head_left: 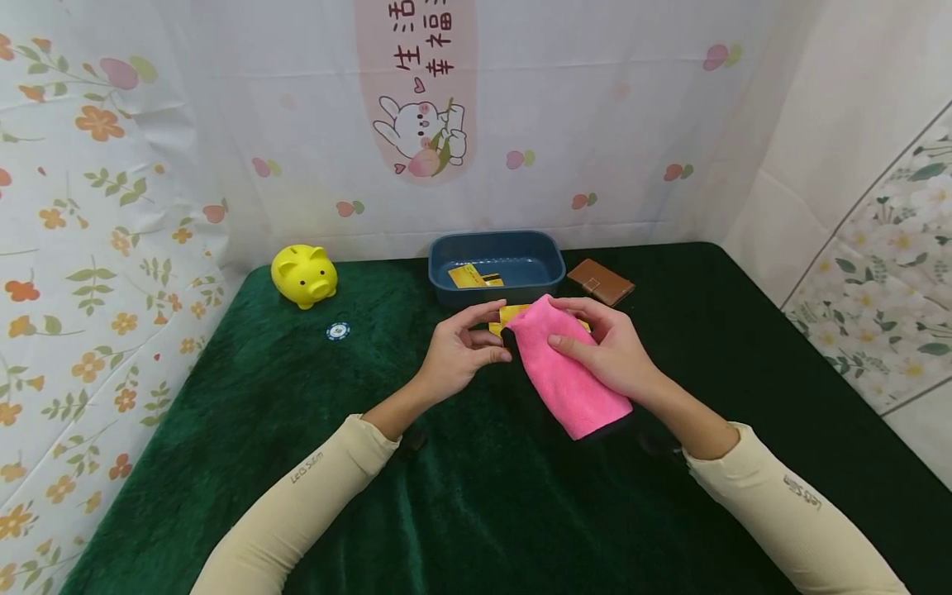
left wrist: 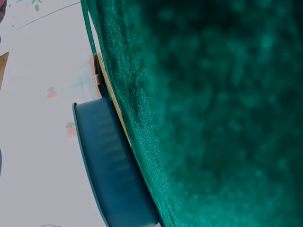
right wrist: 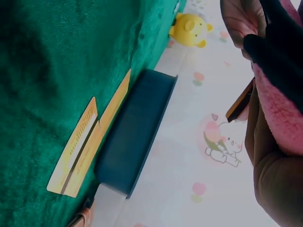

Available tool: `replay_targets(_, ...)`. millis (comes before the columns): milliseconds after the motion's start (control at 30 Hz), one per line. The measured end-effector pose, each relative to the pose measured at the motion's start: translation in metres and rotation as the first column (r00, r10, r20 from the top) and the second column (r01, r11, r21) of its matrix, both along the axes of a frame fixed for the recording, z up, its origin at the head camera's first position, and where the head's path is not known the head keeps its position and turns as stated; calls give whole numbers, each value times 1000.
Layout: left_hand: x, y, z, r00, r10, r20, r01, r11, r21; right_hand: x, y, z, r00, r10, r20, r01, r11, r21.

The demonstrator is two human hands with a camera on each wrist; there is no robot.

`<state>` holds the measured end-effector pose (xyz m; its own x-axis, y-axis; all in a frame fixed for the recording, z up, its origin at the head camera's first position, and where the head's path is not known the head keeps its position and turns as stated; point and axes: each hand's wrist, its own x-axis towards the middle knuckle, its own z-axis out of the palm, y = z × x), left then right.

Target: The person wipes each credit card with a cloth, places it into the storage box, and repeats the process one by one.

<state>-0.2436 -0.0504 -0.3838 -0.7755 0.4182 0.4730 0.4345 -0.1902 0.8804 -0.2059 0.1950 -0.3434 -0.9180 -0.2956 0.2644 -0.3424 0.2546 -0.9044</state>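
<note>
In the head view, my right hand (head_left: 606, 351) grips a pink cloth (head_left: 568, 380) with a black underside, thumb across its front. The cloth hangs down toward me and wraps over a yellow bank card (head_left: 496, 328). My left hand (head_left: 464, 343) holds the card's left end, index finger above and thumb below. Most of that card is hidden by the cloth. From the right wrist, the card's dark, gold-edged end (right wrist: 240, 101) juts out beside the cloth. Two gold bank cards (right wrist: 80, 146) lie on the green tabletop in front of the blue basket (right wrist: 135, 135).
The blue basket, with yellow cards (head_left: 467, 276) inside, stands against the back curtain. A brown wallet (head_left: 601, 282) lies at its right. Left of it are a yellow piggy bank (head_left: 304, 276) and a poker chip (head_left: 338, 331). Dark green velvet (head_left: 357, 487) covers the table.
</note>
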Motion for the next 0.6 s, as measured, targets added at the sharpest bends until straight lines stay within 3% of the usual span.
replay_targets(267, 2, -2, 1, 1000, -13, -22, 13, 1000, 12, 5, 4, 0, 998, -5, -57, 7, 999, 47)
replay_targets(600, 4, -2, 5, 999, 18, -41, -19, 1000, -10, 9, 16, 1, 995, -20, -100, 24, 999, 38)
